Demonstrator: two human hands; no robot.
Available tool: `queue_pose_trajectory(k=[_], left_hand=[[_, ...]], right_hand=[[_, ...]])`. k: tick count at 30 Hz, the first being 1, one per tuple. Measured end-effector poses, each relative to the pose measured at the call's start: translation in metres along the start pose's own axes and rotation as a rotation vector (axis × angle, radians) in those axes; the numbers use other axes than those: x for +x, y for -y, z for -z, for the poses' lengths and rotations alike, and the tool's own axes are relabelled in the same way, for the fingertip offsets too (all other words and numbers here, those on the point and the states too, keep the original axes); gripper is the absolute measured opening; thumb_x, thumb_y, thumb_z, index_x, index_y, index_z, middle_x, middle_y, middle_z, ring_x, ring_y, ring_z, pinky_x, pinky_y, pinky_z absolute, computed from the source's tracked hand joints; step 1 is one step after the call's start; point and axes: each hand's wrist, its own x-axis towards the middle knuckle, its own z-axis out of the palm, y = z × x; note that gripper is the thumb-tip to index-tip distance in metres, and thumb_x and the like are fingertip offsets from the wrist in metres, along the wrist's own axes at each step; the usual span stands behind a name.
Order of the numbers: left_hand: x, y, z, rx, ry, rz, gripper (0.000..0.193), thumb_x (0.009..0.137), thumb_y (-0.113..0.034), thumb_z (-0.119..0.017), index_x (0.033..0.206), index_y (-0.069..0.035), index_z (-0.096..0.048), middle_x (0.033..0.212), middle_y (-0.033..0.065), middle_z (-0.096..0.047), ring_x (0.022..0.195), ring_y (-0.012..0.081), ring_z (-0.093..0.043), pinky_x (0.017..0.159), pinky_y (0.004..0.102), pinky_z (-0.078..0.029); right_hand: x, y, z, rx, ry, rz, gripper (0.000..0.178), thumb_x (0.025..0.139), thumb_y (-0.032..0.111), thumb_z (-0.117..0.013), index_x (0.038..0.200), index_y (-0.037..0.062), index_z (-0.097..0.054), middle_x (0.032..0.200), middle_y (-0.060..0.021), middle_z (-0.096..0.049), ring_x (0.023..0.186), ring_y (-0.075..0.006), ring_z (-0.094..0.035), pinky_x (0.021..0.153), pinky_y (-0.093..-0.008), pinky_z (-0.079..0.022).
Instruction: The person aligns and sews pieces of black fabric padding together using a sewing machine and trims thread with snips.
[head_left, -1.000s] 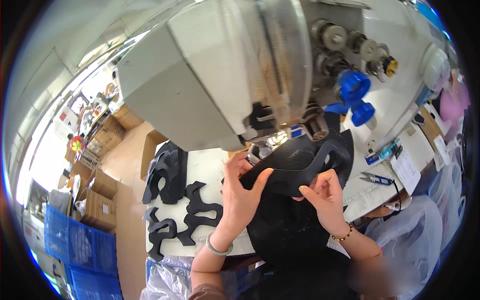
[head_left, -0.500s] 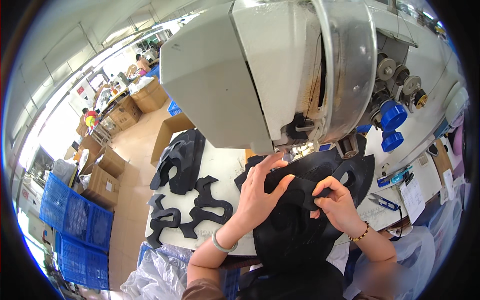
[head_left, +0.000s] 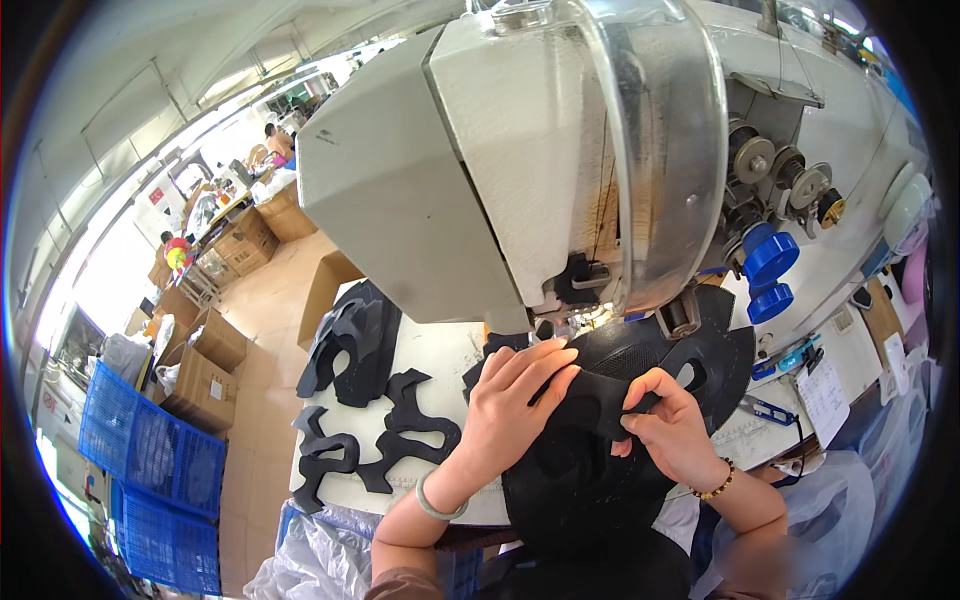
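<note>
By the near edge of the desk (head_left: 440, 345), below the sewing machine (head_left: 520, 150), the right hand (head_left: 672, 425) pinches a black piece (head_left: 598, 402) between thumb and fingers; the left hand (head_left: 515, 412) lies half-curled against it, grip unclear. Black cutouts (head_left: 402, 412) line the left edge; blue crates (head_left: 150, 425) stand beyond, along the floor (head_left: 265, 390).

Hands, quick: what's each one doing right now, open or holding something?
Left hand: at the black piece; whether it grips cannot be told.
Right hand: closed, pinching the black piece's edge.

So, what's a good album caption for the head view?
Left hand and right hand on black material at a sewing machine, shaped black pieces at left.
</note>
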Motion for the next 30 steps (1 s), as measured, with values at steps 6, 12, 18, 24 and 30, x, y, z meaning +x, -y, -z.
queue_pose_trajectory(k=[6, 12, 18, 24, 30], left_hand=[[0.012, -0.009, 0.011, -0.024, 0.043, 0.058, 0.016, 0.074, -0.003, -0.071, 0.090, -0.004, -0.070, 0.092, 0.0072, -0.067, 0.075, 0.0208, -0.060, 0.069, 0.0285, -0.049], [0.016, -0.008, 0.000, -0.042, -0.020, 0.105, 0.013, 0.074, -0.005, -0.071, 0.087, -0.003, -0.069, 0.093, 0.0084, -0.067, 0.083, 0.0231, -0.063, 0.074, 0.0306, -0.051], [0.005, -0.008, -0.014, 0.005, -0.122, 0.040, 0.016, 0.072, -0.004, -0.072, 0.088, -0.004, -0.068, 0.090, 0.0076, -0.065, 0.081, 0.0238, -0.062, 0.071, 0.0315, -0.050], [-0.001, -0.007, -0.022, 0.157, -0.150, -0.050, 0.019, 0.070, -0.003, -0.074, 0.087, -0.004, -0.067, 0.092, 0.0094, -0.064, 0.082, 0.0249, -0.061, 0.073, 0.0329, -0.050], [-0.001, -0.001, -0.027, 0.222, -0.159, -0.135, 0.024, 0.070, -0.003, -0.075, 0.091, -0.004, -0.067, 0.095, 0.0095, -0.063, 0.079, 0.0241, -0.060, 0.070, 0.0330, -0.048]], right_hand=[[-0.001, 0.023, -0.018, 0.149, -0.011, -0.028, 0.018, 0.085, -0.004, -0.054, 0.098, 0.0034, -0.045, 0.085, -0.0114, -0.059, 0.070, -0.0210, -0.066, 0.059, -0.0289, -0.051], [0.011, 0.029, -0.015, 0.212, -0.065, -0.019, 0.014, 0.085, -0.002, -0.054, 0.092, 0.0060, -0.045, 0.077, -0.0092, -0.059, 0.063, -0.0174, -0.062, 0.055, -0.0266, -0.049], [0.022, 0.015, 0.000, 0.094, -0.124, 0.020, 0.014, 0.082, 0.000, -0.058, 0.086, 0.0076, -0.047, 0.073, -0.0008, -0.051, 0.057, -0.0090, -0.055, 0.039, -0.0227, -0.044], [0.030, 0.007, 0.014, 0.044, -0.189, 0.053, 0.016, 0.078, -0.002, -0.058, 0.092, 0.0014, -0.051, 0.074, -0.0068, -0.060, 0.048, -0.0121, -0.058, 0.035, -0.0232, -0.044], [0.036, 0.001, 0.034, 0.158, -0.128, 0.046, 0.029, 0.079, -0.006, -0.059, 0.106, -0.0021, -0.051, 0.093, -0.0102, -0.061, 0.064, -0.0158, -0.064, 0.039, -0.0259, -0.051]])
